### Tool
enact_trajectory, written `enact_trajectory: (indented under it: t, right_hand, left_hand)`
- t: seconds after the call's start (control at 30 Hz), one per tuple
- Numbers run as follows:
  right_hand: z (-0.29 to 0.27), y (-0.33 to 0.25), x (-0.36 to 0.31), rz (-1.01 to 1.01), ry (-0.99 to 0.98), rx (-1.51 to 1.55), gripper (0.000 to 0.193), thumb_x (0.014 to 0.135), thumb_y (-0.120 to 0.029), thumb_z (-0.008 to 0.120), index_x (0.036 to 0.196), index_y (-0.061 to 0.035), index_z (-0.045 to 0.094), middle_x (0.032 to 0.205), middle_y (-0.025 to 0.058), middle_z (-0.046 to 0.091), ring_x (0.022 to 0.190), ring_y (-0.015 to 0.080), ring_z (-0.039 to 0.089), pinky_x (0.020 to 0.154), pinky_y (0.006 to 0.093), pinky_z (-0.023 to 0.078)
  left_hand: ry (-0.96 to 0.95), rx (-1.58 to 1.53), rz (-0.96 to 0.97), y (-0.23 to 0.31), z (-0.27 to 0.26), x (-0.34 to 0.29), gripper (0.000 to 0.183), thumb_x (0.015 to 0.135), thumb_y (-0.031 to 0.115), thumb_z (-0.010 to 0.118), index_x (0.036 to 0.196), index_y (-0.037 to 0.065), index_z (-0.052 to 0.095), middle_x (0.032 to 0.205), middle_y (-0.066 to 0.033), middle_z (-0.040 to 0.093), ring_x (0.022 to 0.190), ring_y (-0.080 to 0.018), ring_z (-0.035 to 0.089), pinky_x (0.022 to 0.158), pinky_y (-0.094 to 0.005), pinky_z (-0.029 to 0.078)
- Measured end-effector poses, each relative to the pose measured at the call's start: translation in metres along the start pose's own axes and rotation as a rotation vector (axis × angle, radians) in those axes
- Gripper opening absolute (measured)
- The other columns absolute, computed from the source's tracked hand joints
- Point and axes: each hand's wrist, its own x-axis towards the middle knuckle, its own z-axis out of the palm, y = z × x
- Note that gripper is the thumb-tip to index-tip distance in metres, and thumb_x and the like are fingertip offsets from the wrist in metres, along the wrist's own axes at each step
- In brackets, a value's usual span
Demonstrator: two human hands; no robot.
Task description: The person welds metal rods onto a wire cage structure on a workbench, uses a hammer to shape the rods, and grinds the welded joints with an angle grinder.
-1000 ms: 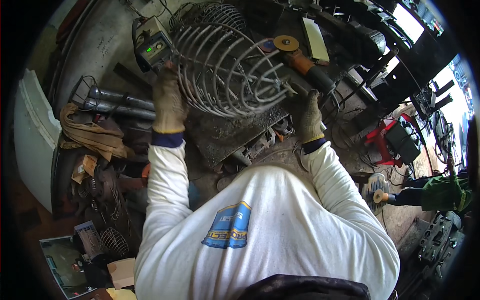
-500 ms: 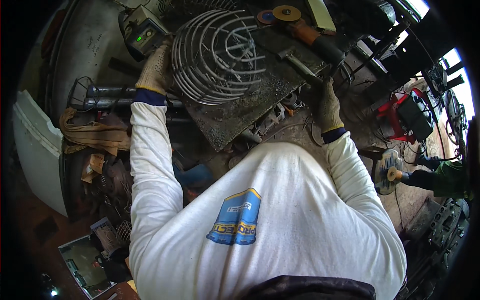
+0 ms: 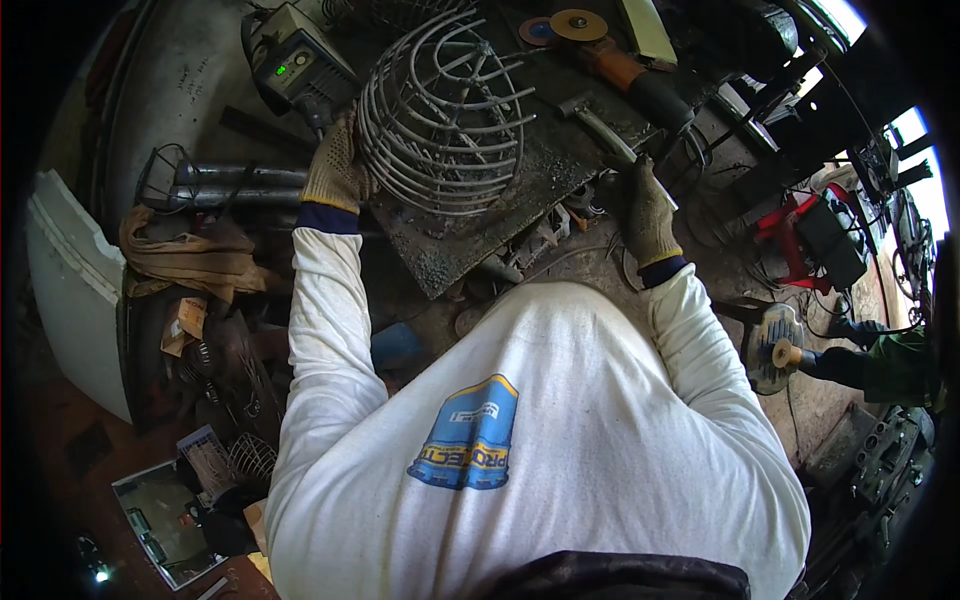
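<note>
A cage of bent grey metal rods (image 3: 447, 130), shaped like a rounded basket of hoops, rests tilted on a dark metal worktable (image 3: 428, 248). My left hand (image 3: 338, 165), in a knitted work glove, is closed on the cage's left edge; its fingertips are partly hidden behind the rods. To the right, my gloved right hand (image 3: 648, 210) is wrapped round the handle of a hammer (image 3: 608, 132). The hammer's head lies over the table's right part, pointing away from me, apart from the cage.
An angle grinder (image 3: 635, 80) with an orange disc lies beyond the hammer. Behind my left hand stands a welding machine (image 3: 295, 62) with a lit green display. Metal pipes (image 3: 240, 185) and a brown cloth (image 3: 185, 255) are at left. At right, another person's leg (image 3: 845, 362) shows near a red-framed object (image 3: 785, 235).
My left hand has moved slightly right and turned the cage, so its hoops tilt differently. My right hand has shifted slightly down along the hammer, which stays about where it was.
</note>
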Motion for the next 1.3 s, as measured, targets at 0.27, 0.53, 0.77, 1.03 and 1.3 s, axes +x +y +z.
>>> enact_trajectory:
  t: [0.27,0.53,0.77,1.03,1.3]
  right_hand:
    - [0.000,0.004,0.001,0.000,-0.026,-0.068,0.060,0.103,-0.050,0.042,0.123,0.0044,0.059,0.091,0.0089,0.065,0.078,0.0186,0.063,0.073,0.0319,0.052]
    - [-0.004,0.008,-0.008,-0.053,-0.040,-0.162,0.058,0.103,-0.049,0.044,0.122,0.0022,0.062,0.095,0.0085,0.067,0.083,0.0175,0.064,0.075,0.0306,0.052]
    - [-0.006,0.009,-0.015,-0.072,-0.060,-0.157,0.056,0.104,-0.048,0.043,0.120,0.0009,0.064,0.102,0.0125,0.069,0.089,0.0173,0.066,0.082,0.0286,0.053]
    - [-0.005,0.009,-0.020,-0.022,-0.009,-0.156,0.060,0.100,-0.051,0.049,0.123,0.0031,0.060,0.097,0.0088,0.066,0.084,0.0164,0.063,0.075,0.0298,0.051]
    - [-0.001,0.011,-0.022,0.016,0.033,-0.121,0.056,0.103,-0.048,0.044,0.121,0.0026,0.062,0.094,0.0090,0.068,0.081,0.0155,0.066,0.073,0.0272,0.053]
  left_hand:
    - [0.001,-0.061,-0.026,0.000,-0.010,-0.006,0.041,0.103,0.038,0.047,0.131,0.009,0.057,0.128,-0.0079,0.061,0.116,-0.0240,0.060,0.096,-0.0417,0.051]
    - [-0.038,0.021,-0.048,0.024,0.018,-0.028,0.042,0.101,0.039,0.050,0.126,0.007,0.060,0.120,-0.0104,0.067,0.107,-0.0285,0.064,0.094,-0.0450,0.052]
    - [-0.043,0.029,-0.060,0.028,0.025,-0.030,0.041,0.101,0.038,0.050,0.125,0.007,0.061,0.122,-0.0125,0.066,0.110,-0.0297,0.064,0.096,-0.0460,0.051]
    - [-0.020,0.034,-0.121,0.033,0.031,-0.031,0.040,0.102,0.035,0.049,0.128,0.006,0.058,0.124,-0.0113,0.065,0.112,-0.0276,0.063,0.098,-0.0442,0.050]
    - [-0.182,0.483,0.154,0.043,0.012,-0.024,0.038,0.104,0.025,0.045,0.134,0.004,0.053,0.129,-0.0126,0.063,0.115,-0.0250,0.061,0.098,-0.0348,0.048]
